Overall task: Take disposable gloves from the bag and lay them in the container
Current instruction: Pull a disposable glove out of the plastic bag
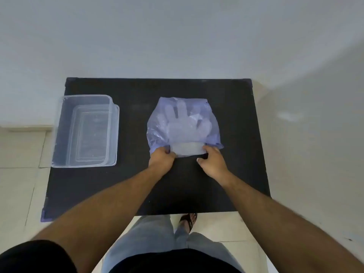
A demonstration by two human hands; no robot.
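A thin purple plastic bag (157, 127) lies on the black table (137, 190), mouth toward me. Through it shows a stack of clear disposable gloves (187, 125), fingers pointing away; their cuffs (187, 149) stick out of the bag's mouth. My left hand (161, 159) pinches the bag's mouth and cuff edge at the left. My right hand (211, 161) grips the right side of the mouth beside the cuffs. An empty clear rectangular container (86, 131) stands at the table's left edge, well apart from the bag.
The table stands against a white wall, with pale floor tiles on the left and right. My legs and a sandalled foot (189, 221) show below the table's near edge.
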